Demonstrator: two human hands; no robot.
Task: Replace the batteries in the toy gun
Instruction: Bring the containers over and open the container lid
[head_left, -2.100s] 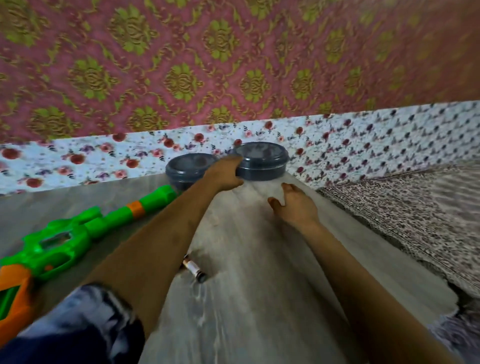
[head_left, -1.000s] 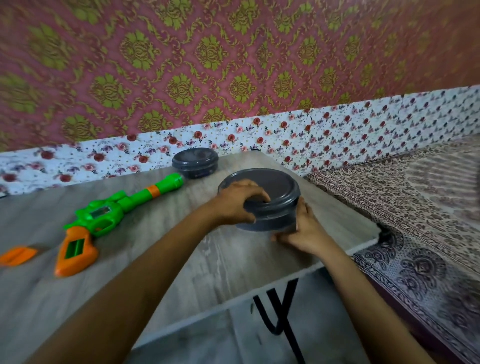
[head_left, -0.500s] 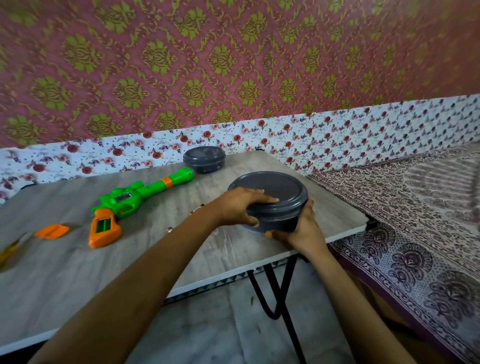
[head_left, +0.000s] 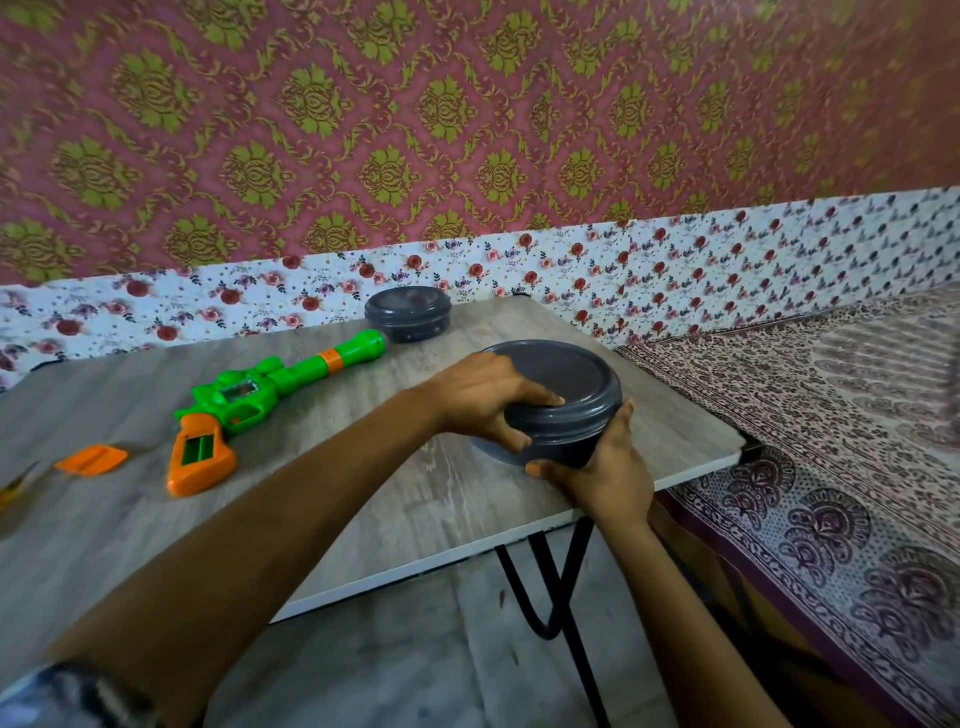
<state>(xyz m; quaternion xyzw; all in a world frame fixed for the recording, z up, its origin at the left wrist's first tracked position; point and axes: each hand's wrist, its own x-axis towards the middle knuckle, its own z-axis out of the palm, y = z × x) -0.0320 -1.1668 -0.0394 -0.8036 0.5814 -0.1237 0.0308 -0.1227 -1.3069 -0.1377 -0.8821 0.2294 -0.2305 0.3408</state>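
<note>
Head camera: the left hand (head_left: 478, 400) is curled over the lid rim of a grey round container (head_left: 566, 384), and the right hand (head_left: 602, 467) grasps its wall from the near side. This container stands near the right corner of the counter (head_left: 415, 493). Well to the left lies the toy gun (head_left: 260, 400), untouched. An orange cover (head_left: 92, 460) lies near its orange handle. A second grey container (head_left: 408, 314) stands near the muzzle.

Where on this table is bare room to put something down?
Bare: the table between the toy gun and its near edge; also the strip behind the gun, along the wall. Crowded: the right corner, where the left hand and right hand hold the near container, the far container behind it.
</note>
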